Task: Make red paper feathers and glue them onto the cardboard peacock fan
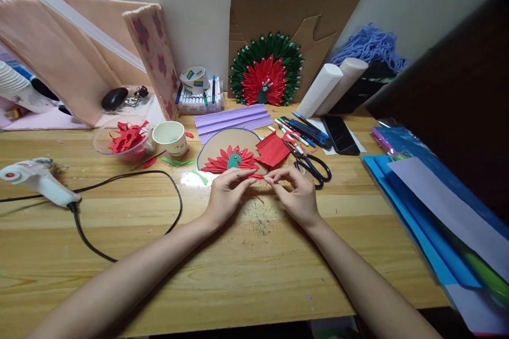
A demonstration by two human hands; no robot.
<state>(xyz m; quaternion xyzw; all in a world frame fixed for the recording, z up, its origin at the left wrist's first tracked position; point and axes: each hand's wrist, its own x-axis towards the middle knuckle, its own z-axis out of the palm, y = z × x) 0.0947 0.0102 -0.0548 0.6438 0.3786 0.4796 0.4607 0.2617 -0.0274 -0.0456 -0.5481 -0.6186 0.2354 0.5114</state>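
My left hand [228, 194] and my right hand [296, 194] meet over the middle of the wooden desk [254, 270], both pinching a small red paper piece [257, 176] between fingertips. Just beyond them lies a half-round cardboard base [222, 144] bearing red paper feathers and a green bird head [234, 159]. A folded red paper sheet [272, 149] lies to its right. Black-handled scissors [312, 163] rest beside my right hand.
A glue gun [37, 177] with a black cord lies at left. A clear bowl of red scraps [126, 140], a paper cup [170, 136], purple paper [233, 119], pens, a phone [340, 135], blue paper sheets [429, 206] and a finished peacock craft [265, 71] surround the work.
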